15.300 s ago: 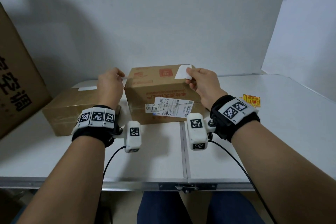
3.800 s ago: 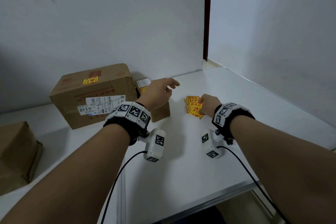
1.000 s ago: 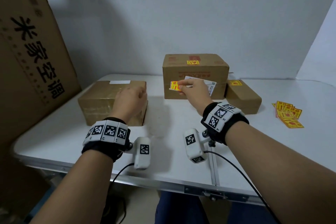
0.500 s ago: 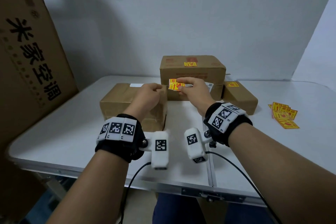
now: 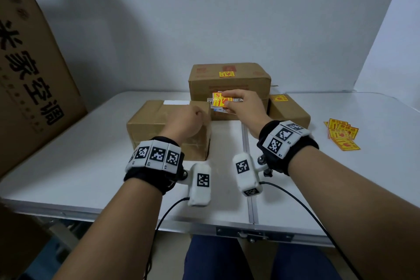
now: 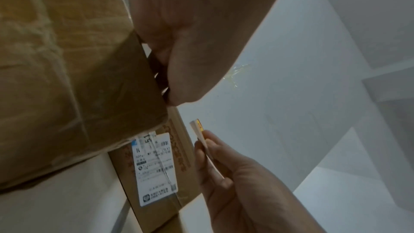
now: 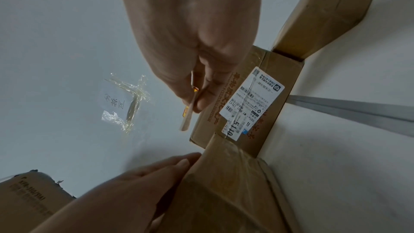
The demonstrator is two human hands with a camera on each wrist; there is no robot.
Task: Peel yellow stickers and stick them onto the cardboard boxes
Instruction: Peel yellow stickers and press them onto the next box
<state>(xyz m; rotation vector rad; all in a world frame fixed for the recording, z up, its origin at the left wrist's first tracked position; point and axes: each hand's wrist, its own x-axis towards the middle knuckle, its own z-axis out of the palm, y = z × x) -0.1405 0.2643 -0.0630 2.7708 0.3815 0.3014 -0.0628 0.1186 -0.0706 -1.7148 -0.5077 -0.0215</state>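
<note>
My right hand [image 5: 241, 105] pinches a yellow sticker [image 5: 221, 99] by its right end, still on its white backing, which shows edge-on in the right wrist view [image 7: 190, 112]. It is held just in front of the tall back box [image 5: 229, 82], which carries a yellow sticker [image 5: 226, 74] on top. My left hand [image 5: 186, 120] grips the top right edge of the near plain box [image 5: 154, 125], thumb against its side [image 6: 190, 70]. A small box [image 5: 291, 112] at the right also bears a yellow sticker [image 5: 280, 98].
A loose pile of yellow stickers [image 5: 343, 135] lies on the white table [image 5: 91, 166] at the far right. A very large printed carton [image 5: 29, 70] leans at the left. A white wall [image 5: 204, 18] stands close behind the boxes.
My left hand has drawn the near box to the right, up against the back box. My right hand has kept the sticker and lifted it slightly toward the left hand.
</note>
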